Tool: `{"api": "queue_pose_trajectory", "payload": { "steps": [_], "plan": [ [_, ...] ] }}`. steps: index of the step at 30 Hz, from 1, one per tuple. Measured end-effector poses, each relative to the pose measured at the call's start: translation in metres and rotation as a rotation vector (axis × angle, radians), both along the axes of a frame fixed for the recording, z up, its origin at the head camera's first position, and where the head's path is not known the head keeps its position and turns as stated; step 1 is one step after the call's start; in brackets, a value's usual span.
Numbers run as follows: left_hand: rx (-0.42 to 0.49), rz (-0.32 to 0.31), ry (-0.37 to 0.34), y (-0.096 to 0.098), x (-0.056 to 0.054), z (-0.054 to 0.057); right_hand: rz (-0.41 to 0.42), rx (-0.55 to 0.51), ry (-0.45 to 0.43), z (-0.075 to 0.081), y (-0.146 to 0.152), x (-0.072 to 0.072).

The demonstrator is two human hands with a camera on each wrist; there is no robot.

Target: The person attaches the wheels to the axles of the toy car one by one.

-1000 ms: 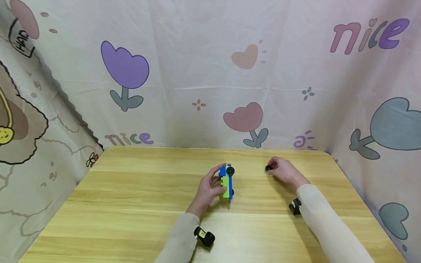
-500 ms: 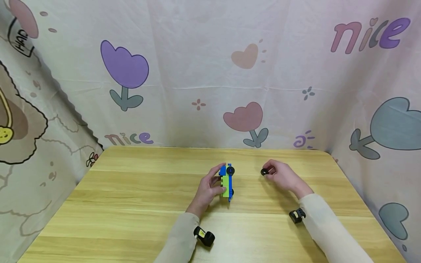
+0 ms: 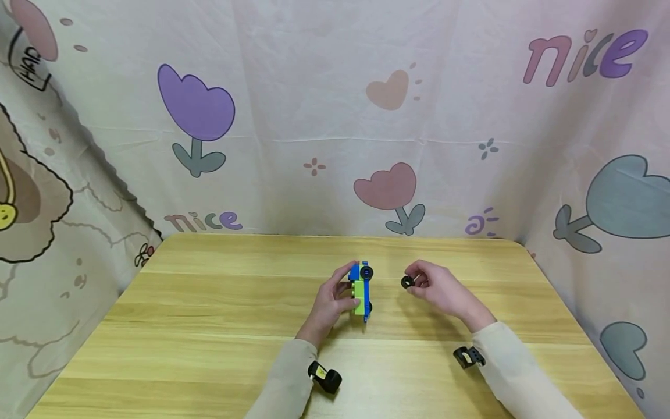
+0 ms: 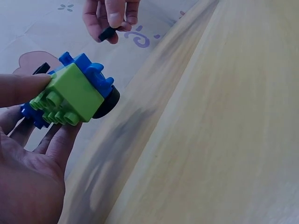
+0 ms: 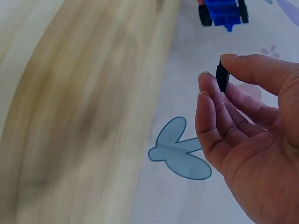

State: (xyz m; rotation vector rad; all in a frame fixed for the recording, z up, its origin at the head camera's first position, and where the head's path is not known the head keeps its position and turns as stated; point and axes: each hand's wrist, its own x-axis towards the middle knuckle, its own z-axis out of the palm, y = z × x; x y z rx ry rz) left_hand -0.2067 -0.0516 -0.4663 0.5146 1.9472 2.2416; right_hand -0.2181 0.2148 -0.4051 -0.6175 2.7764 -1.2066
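Note:
My left hand (image 3: 327, 305) grips a toy car (image 3: 359, 290) built of green and blue blocks with black wheels. In the left wrist view, the thumb lies on one side of the green block (image 4: 77, 91) and fingers support it from below. Several green studs face the palm. My right hand (image 3: 442, 288) pinches a small black toy wheel (image 3: 407, 281) between thumb and fingertips, to the right of the car and apart from it. Edge-on, the wheel (image 5: 223, 77) shows as a thin black disc in the right wrist view. There, the car's blue underside (image 5: 225, 11) appears at the top edge.
Below both hands lies a wooden table (image 3: 209, 326). A printed cloth (image 3: 293, 116) hangs behind it and at both sides. Each sleeve carries a black wrist camera, the left one (image 3: 325, 377) and the right one (image 3: 468, 357).
The right hand has moved left and slightly nearer with the wheel, closing some of the distance to the car. The left hand and the car have stayed in place.

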Motion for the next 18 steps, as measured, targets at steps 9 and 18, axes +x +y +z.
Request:
{"api": "queue_pose_trajectory", "payload": {
  "steps": [9, 18],
  "plan": [
    [0.021, -0.004, -0.014, 0.0, 0.0, 0.001, 0.007, 0.028, -0.001, 0.004, -0.009, 0.009],
    [0.022, 0.0, -0.019, -0.001, 0.001, 0.001, 0.018, 0.042, 0.017, 0.008, -0.017, 0.019]
  ]
}}
